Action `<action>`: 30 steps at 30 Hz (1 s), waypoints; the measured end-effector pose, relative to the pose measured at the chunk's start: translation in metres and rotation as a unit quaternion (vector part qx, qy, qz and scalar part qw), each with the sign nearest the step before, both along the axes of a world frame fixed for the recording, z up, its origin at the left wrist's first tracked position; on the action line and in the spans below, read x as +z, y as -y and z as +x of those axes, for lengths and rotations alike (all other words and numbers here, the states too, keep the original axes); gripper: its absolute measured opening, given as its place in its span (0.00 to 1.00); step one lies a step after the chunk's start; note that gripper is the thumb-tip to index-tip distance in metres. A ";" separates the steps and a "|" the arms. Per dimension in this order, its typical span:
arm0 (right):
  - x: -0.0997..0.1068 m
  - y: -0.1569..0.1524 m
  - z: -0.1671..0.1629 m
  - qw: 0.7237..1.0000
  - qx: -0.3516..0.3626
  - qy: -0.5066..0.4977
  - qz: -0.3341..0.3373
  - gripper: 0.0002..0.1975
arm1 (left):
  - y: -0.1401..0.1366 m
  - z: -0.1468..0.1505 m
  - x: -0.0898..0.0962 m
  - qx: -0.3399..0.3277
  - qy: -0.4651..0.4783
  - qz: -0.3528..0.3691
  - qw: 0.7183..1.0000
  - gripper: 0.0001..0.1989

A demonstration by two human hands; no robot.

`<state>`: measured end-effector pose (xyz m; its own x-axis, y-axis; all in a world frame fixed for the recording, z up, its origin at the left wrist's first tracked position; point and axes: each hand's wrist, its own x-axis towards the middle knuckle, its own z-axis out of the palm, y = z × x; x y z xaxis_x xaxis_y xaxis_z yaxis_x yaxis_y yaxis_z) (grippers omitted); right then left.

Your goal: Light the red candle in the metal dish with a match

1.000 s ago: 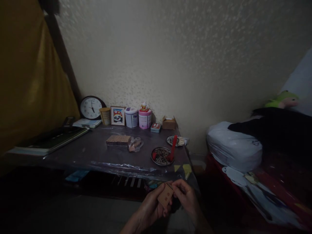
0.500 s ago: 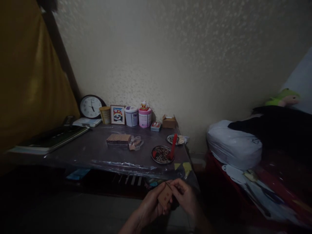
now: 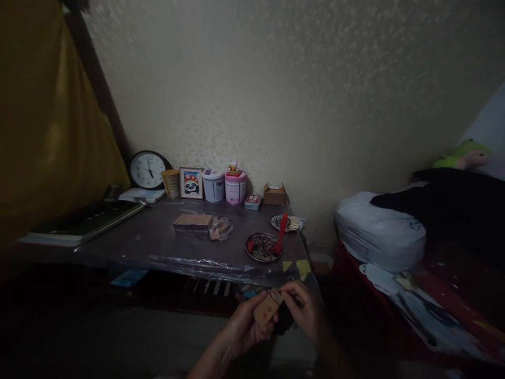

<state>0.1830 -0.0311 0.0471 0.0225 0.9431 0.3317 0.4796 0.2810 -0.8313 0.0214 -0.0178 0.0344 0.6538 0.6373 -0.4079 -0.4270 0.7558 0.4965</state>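
My left hand [image 3: 248, 322] is closed around a small brown cardboard box [image 3: 265, 310] with reddish marks on its face. It hangs tilted in front of the table's front edge. At its upper end, my right hand [image 3: 302, 309] pinches the edge between thumb and finger, where a flap seems to stand up. Whether anything is inside the box I cannot tell. Just beyond the hands lies a round metal plate [image 3: 263, 259] of small dark and pale bits, with a red spoon [image 3: 282, 231] resting in it.
On the plastic-covered table [image 3: 158, 237] lie a row of brown boxes [image 3: 193, 222], a plastic bag [image 3: 221, 229] and a second plate [image 3: 278, 223] with thin sticks. A clock [image 3: 148, 170], tubs [image 3: 213, 186] and an open carton [image 3: 274, 195] line the wall. White bags [image 3: 379, 229] are at right.
The box's upper end has opened out a little, and my right hand has risen slightly at its edge. My left hand keeps its hold. The view has shifted slightly.
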 end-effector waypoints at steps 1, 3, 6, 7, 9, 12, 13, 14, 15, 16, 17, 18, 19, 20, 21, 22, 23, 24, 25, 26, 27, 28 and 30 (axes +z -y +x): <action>0.002 0.001 0.000 1.000 0.017 0.012 0.011 0.07 | 0.000 0.000 0.000 0.000 -0.001 0.005 1.000 0.18; 0.003 0.002 -0.001 0.998 0.051 0.038 0.026 0.07 | -0.001 0.000 -0.001 -0.003 -0.004 0.018 1.000 0.19; 0.004 0.004 -0.002 0.995 0.076 0.065 0.028 0.08 | -0.001 0.002 -0.003 -0.006 -0.017 0.030 0.999 0.21; 0.003 0.005 -0.003 0.994 0.078 0.074 0.027 0.08 | -0.001 0.002 -0.004 -0.007 -0.021 0.033 0.999 0.22; 0.002 0.005 -0.003 0.993 0.077 0.090 0.022 0.08 | -0.001 0.003 -0.007 -0.007 -0.030 0.041 0.999 0.22; 0.001 0.006 -0.002 0.991 0.077 0.108 0.009 0.08 | -0.002 0.004 -0.012 -0.006 -0.037 0.053 0.998 0.21; 0.001 0.006 -0.002 0.991 0.078 0.111 0.005 0.08 | -0.002 0.004 -0.013 -0.005 -0.038 0.058 0.998 0.21; 0.000 0.006 -0.001 0.990 0.078 0.114 0.001 0.08 | -0.002 0.004 -0.013 -0.005 -0.041 0.062 0.997 0.21; 0.000 0.006 -0.001 0.990 0.080 0.118 -0.002 0.08 | -0.002 0.004 -0.013 -0.004 -0.044 0.066 0.997 0.21; -0.001 0.005 0.000 0.989 0.083 0.123 -0.006 0.08 | -0.002 0.004 -0.013 -0.004 -0.049 0.068 0.996 0.22; -0.002 0.005 0.001 0.988 0.086 0.130 -0.007 0.08 | -0.002 0.005 -0.013 -0.006 -0.056 0.070 0.996 0.22; -0.004 0.005 0.002 0.987 0.089 0.137 -0.009 0.08 | -0.002 0.005 -0.013 -0.008 -0.062 0.073 0.995 0.22; -0.005 0.005 0.002 0.985 0.091 0.143 -0.008 0.09 | -0.003 0.005 -0.014 -0.008 -0.065 0.077 0.995 0.23; -0.005 0.005 0.003 0.985 0.094 0.146 -0.007 0.09 | -0.003 0.006 -0.015 -0.008 -0.065 0.084 0.994 0.23; -0.006 0.004 0.003 0.984 0.098 0.147 -0.007 0.09 | -0.004 0.007 -0.017 -0.008 -0.061 0.091 0.994 0.23; -0.007 0.004 0.004 0.984 0.103 0.145 -0.008 0.09 | -0.005 0.008 -0.019 -0.007 -0.056 0.096 0.994 0.22; -0.008 0.003 0.004 0.984 0.108 0.141 -0.010 0.09 | -0.006 0.009 -0.021 -0.003 -0.049 0.102 0.994 0.22; -0.009 0.003 0.004 0.984 0.110 0.137 -0.013 0.09 | -0.006 0.009 -0.023 -0.001 -0.043 0.105 0.994 0.21; -0.009 0.002 0.004 0.985 0.110 0.133 -0.015 0.09 | -0.007 0.010 -0.024 0.000 -0.038 0.109 0.993 0.21; -0.010 0.002 0.004 0.985 0.109 0.130 -0.016 0.09 | -0.007 0.010 -0.024 0.001 -0.031 0.114 0.993 0.20; -0.010 0.001 0.004 0.986 0.105 0.128 -0.014 0.08 | -0.007 0.009 -0.023 -0.001 -0.027 0.117 0.993 0.19; -0.010 0.001 0.003 0.986 0.103 0.130 -0.013 0.08 | -0.007 0.009 -0.022 -0.004 -0.026 0.120 0.992 0.19; -0.010 0.001 0.003 0.984 0.104 0.142 -0.015 0.08 | -0.007 0.009 -0.019 -0.014 -0.034 0.115 0.993 0.20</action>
